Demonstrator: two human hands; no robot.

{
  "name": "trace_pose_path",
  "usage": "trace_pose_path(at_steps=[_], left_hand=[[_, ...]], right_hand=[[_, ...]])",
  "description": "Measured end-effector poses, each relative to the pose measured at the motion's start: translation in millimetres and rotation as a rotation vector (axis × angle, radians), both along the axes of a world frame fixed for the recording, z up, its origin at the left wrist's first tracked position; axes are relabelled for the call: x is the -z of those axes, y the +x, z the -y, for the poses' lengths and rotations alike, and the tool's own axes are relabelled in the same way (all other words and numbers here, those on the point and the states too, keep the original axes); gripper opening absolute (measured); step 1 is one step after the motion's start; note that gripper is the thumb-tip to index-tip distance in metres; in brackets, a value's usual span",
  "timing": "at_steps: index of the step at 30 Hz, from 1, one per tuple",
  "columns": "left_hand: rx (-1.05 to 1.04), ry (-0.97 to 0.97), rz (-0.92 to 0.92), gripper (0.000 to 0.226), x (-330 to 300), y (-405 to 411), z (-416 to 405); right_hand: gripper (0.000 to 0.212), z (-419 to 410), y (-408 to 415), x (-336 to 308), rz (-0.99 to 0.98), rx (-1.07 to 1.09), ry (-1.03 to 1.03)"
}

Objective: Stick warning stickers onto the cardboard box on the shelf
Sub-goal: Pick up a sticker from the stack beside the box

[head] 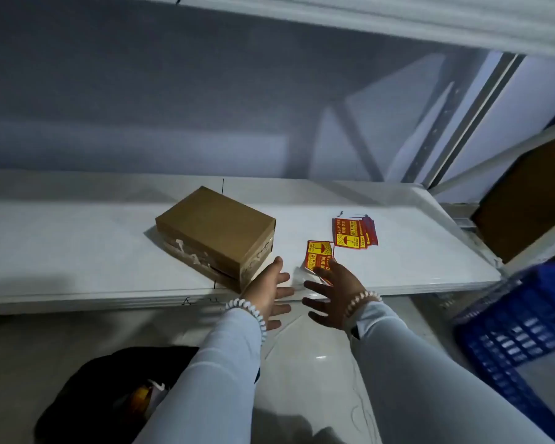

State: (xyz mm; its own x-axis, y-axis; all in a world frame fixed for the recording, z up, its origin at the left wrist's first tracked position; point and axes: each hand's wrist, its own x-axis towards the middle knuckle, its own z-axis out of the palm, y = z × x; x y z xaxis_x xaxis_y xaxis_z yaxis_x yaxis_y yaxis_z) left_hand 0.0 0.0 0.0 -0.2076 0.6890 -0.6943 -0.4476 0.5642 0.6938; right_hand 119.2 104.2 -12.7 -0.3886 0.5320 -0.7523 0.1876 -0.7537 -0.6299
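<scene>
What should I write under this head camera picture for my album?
Two hands reach toward warning stickers beside a cardboard box.

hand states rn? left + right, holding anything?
Left hand: open, fingers spread, empty, beside the cardboard box.
Right hand: open, fingers spread over the loose warning sticker; actual grip cannot be told.

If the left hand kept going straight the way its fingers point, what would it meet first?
Probably the near corner of the cardboard box: the left hand reaches up toward it with open fingers, though depth is unclear.
</scene>
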Motion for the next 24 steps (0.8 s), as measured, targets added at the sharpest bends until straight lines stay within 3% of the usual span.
trace_pose_path(at_steps=[10,14,20,24], left_hand=[[-0.068,-0.007,0.018,0.068,4,-8,-7],[-0.087,-0.003,0.028,0.069,-4,-11,-3],[-0.125,0.017,0.030,0.068,-13,-12,4],[-0.138,0.038,0.021,0.066,-29,-7,16]], right_hand=[[0.039,-12,-22,19,-0.154,0.221,-0.063],[0.050,-20,-23,22,-0.101,0.207,0.021],[0.018,-12,-24,6,-0.025,0.300,0.207],[0.028,-12,-23,-11,0.020,0.347,0.338]])
